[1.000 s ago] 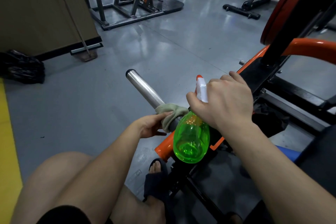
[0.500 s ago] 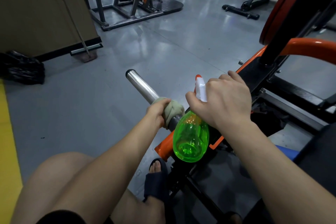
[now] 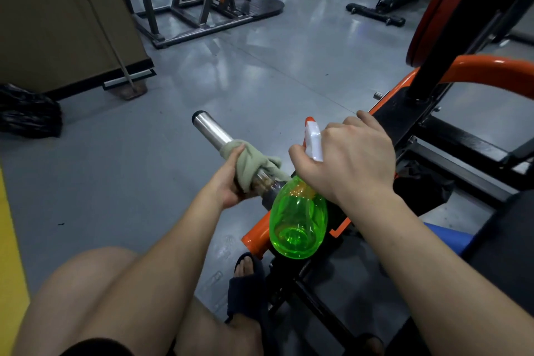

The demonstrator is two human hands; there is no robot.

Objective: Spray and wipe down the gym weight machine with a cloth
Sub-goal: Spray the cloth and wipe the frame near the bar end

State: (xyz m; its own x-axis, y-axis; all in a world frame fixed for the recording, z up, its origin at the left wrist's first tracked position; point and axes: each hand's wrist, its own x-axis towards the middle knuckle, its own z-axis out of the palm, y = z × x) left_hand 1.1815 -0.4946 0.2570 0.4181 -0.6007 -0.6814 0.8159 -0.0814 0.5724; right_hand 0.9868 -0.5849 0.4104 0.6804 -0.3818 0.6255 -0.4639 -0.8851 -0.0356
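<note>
Over the last second the left hand [image 3: 228, 182] has rolled around the chrome weight sleeve [image 3: 212, 131]. It went from cupping the cloth [image 3: 251, 162] from below at the sleeve's root to clenching it round the tube a little nearer the free end. That reads as a twisting wipe working outward, so the root looks done and the bare shiny stretch toward the capped tip is probably next. The sleeve's long axis runs from its free end, pointing away and to the left, back down to the orange frame arm [image 3: 254, 235] it is mounted on. The cloth is wrapped about its middle, with a tail trailing toward the root. Just to the right of the sleeve, the right hand [image 3: 346, 159] has not shifted and grasps the green spray bottle [image 3: 297, 220] at its white trigger head. The bottle lies tilted with its base toward the viewer and its orange-tipped nozzle [image 3: 309, 121] pointing away, roughly alongside the sleeve. Whether a finger is on the trigger cannot be told.
</note>
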